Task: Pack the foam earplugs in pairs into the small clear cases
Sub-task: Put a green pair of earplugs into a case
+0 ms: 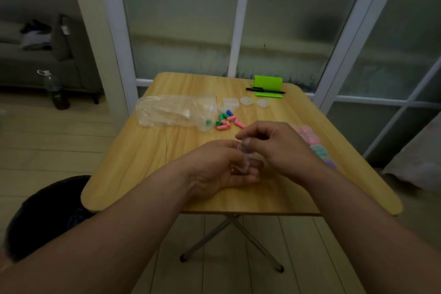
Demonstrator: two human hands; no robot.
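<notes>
Past midway, seemingly: filled cases (307,135) just beyond the right hand (276,143). Pinching one clear case (245,153) between it and the left hand (222,167). Ahead of both, loose earplugs (229,120) and empty cases (247,101) unpacked.

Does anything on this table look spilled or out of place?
Only mildly: the plastic bag lies on its side, with loose earplugs scattered at its mouth and one green earplug inside. It looks like tipped-out working stock rather than an accident. Nothing appears damaged.

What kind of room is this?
Probably a living room at home: there is a grey sofa on the left, a small folding table, and big frosted glass doors behind it.
</notes>
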